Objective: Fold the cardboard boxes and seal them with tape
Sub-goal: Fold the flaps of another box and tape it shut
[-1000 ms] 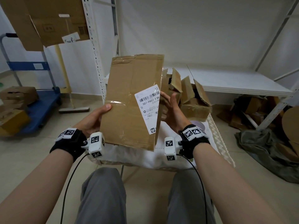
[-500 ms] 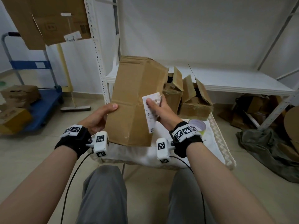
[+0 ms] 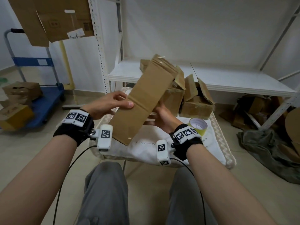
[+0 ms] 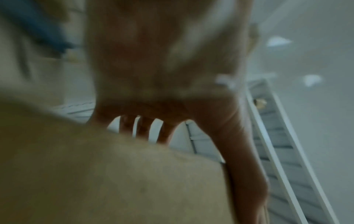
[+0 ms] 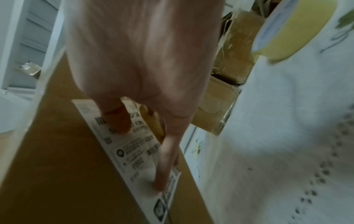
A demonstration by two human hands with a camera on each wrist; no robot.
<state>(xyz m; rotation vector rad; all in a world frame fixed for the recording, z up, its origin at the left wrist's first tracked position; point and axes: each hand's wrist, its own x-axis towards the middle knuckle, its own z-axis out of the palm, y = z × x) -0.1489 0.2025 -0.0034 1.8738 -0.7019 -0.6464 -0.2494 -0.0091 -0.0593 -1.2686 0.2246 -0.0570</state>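
Between both hands, flattened box (image 3: 142, 101) tilted up-right

The flattened box (image 3: 142, 101) is showing matt brown corrugated cardboard, creased across the middle, with a glossy strip of clear tape catching light at its 6 o'clock corner. Its white paper label (image 5: 134, 153) is looking smooth and printed in black. At 3 o'clock from the box, the tape roll (image 3: 198, 125) is gleaming with a glossy yellowish film around a white paper core. The table cover (image 3: 146, 148) underneath is appearing as soft white cloth with a woven zigzag edge. At 12 o'clock, the shelf (image 3: 235, 82) is presenting smooth white painted board on perforated metal posts.
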